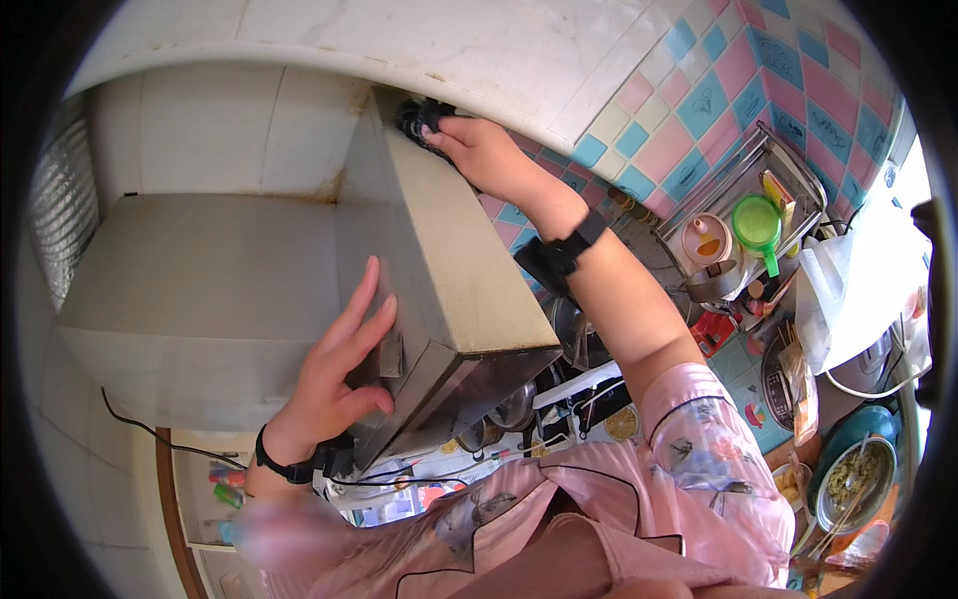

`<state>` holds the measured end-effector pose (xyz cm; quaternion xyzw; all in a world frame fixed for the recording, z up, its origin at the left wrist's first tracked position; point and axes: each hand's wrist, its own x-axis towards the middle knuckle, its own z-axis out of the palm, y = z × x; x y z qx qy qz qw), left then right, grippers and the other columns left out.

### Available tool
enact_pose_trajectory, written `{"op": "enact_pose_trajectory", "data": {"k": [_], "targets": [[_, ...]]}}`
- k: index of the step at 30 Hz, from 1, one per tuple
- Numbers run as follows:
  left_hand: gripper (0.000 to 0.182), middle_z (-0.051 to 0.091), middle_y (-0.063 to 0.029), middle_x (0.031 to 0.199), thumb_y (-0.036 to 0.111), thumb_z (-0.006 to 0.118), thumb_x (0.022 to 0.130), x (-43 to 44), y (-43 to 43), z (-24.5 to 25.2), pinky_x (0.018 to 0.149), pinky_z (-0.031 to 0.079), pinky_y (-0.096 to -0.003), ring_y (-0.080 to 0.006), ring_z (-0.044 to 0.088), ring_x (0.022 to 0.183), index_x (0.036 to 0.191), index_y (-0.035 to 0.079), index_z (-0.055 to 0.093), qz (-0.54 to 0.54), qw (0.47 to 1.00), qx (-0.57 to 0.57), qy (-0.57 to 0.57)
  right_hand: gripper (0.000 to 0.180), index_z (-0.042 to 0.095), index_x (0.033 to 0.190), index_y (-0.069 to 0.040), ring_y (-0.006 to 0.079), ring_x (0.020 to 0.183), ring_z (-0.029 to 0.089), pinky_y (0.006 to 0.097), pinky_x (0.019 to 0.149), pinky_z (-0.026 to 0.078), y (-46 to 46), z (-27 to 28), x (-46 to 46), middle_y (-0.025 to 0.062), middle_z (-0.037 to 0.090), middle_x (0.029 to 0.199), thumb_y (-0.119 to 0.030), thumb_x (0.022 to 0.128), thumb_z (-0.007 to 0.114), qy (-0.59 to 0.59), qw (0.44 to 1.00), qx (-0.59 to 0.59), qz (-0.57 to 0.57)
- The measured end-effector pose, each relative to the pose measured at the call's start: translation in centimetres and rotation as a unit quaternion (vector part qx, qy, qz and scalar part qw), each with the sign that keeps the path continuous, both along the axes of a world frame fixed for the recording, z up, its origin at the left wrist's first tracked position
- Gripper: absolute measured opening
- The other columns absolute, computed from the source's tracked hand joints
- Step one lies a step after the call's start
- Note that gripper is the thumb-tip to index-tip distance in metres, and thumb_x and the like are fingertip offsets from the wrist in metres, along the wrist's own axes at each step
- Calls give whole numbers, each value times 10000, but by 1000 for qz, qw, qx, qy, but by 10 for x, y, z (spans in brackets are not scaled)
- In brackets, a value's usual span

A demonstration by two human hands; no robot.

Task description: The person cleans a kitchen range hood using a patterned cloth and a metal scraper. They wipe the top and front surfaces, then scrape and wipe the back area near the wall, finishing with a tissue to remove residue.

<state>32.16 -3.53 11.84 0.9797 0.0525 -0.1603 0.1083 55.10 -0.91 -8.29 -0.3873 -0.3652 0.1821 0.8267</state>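
Note:
A metal range hood (479, 277) fills the middle of the view, its yellowed side face towards the right. My right hand (471, 150) grips a black, fuzzy-looking cloth or scrubber (419, 120), pressed against the far end of that side face, close to the wall. Part of the black thing lies hidden behind my fingers. My left hand (344, 367) rests on the hood's upper panel near the front edge, its fingers spread and holding nothing. Brown stains mark the tile wall (217, 135) where it meets the hood. Black bands carrying small devices circle both wrists.
A silver flexible duct (63, 210) stands at the far left. Pans (516, 408) sit below the hood. To the right are a metal rack (666, 224) with a green strainer (757, 224), a white plastic bag (846, 292) and a bowl of food (857, 479). A black cable (172, 445) hangs at left.

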Motion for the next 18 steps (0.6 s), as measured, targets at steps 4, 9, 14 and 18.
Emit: {"op": "enact_pose_trajectory", "data": {"k": [4, 9, 14, 18], "targets": [[904, 140, -239, 1577, 224, 811, 666, 1, 1, 0, 1131, 245, -404, -377, 198, 1453, 1463, 122, 399, -6, 1000, 3, 1, 194, 600, 918, 6, 303, 818, 544, 369, 749, 450, -54, -25, -41, 180, 592, 922, -182, 954, 573, -10, 992, 94, -82], [869, 139, -257, 1569, 371, 778, 718, -1, 6, -1, 1124, 257, -410, -389, 202, 1447, 1461, 127, 401, -12, 1000, -11, -5, 179, 581, 934, 26, 304, 891, 554, 369, 817, 455, -81, -32, -50, 151, 583, 909, -153, 948, 577, -98, 972, 173, -125], [882, 143, -257, 1568, 427, 763, 715, -1, 9, -4, 1125, 252, -418, -393, 203, 1446, 1461, 126, 401, -29, 999, -19, -18, 269, 553, 861, -9, 316, 701, 544, 385, 681, 456, -7, 17, 7, 175, 570, 746, -259, 960, 555, -93, 995, 19, -16], [880, 144, -244, 1573, 438, 755, 724, -1, 8, -4, 1126, 249, -412, -382, 207, 1448, 1462, 121, 397, -17, 1000, -15, -12, 273, 552, 875, -4, 356, 678, 514, 404, 657, 446, 8, 23, 14, 210, 544, 743, -262, 963, 546, -71, 997, 11, 12]]}}
